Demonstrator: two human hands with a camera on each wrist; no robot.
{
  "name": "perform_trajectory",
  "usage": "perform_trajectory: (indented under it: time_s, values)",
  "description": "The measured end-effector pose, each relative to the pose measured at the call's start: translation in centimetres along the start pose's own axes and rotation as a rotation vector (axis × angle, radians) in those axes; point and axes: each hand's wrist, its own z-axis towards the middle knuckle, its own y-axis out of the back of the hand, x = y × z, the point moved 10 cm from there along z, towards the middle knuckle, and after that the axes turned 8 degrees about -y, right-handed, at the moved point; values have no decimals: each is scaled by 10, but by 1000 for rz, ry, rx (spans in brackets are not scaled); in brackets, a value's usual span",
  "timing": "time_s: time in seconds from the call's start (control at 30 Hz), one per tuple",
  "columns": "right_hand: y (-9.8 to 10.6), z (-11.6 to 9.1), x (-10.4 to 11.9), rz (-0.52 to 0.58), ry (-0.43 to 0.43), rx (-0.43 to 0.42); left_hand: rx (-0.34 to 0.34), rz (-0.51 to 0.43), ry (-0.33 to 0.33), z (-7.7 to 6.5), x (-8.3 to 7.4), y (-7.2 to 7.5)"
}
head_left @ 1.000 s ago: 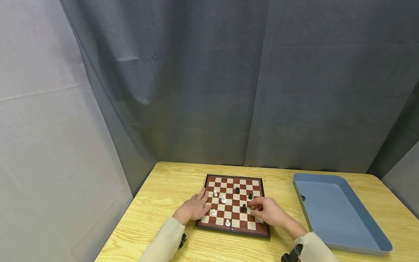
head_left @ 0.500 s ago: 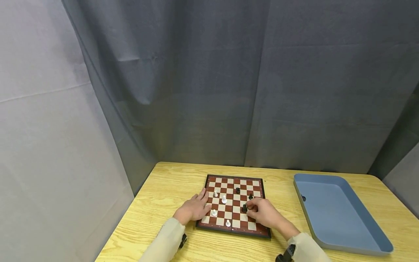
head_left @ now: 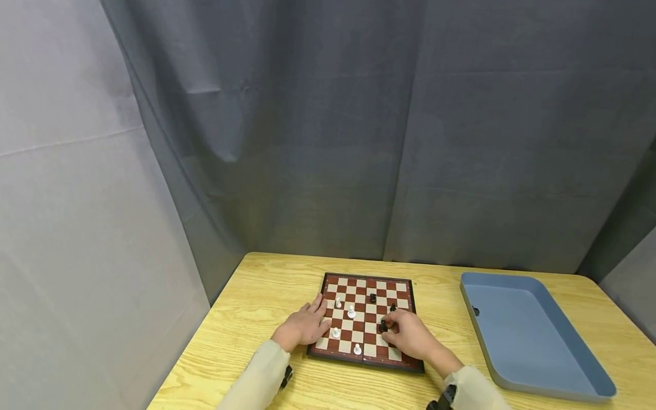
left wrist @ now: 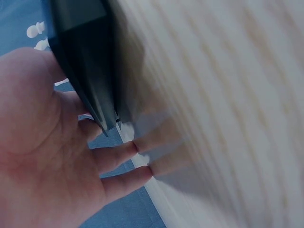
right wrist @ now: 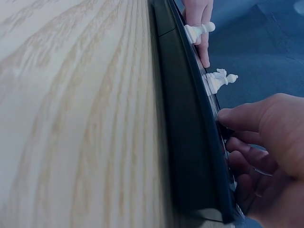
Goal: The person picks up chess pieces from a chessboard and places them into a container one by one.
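The black chess piece (head_left: pixel 382 326) is pinched by the right hand (head_left: pixel 410 335) over the chessboard (head_left: pixel 353 282); the left hand (head_left: pixel 304 327) is laid spread at the board's edge. Light, rigid handling is expected — the neck should be gripped.

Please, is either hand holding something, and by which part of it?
The right hand is at a black chess piece; whether it grips it, and where, cannot be told. The left hand lies open at the left edge of the chessboard.

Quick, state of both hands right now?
Left hand: open, resting at the chessboard's left edge.
Right hand: closed, pinching a black chess piece on the board.
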Motion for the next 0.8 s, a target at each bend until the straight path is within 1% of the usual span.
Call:
perform_trajectory:
  time_s: [0.27, 0.5, 0.73, 0.8]
  values:
    - [1, -2, 1, -35, 4, -18, 5, 5, 1, 1, -2, -1]
    - [1, -1, 0, -31, -2, -27, 3, 0, 0, 1, -3, 0]
    - [-1, 0, -4, -38, -18, -15, 5, 1, -1, 1, -3, 0]
    - [-1, -1, -4, -41, -12, -19, 6, 0, -2, 1, -3, 0]
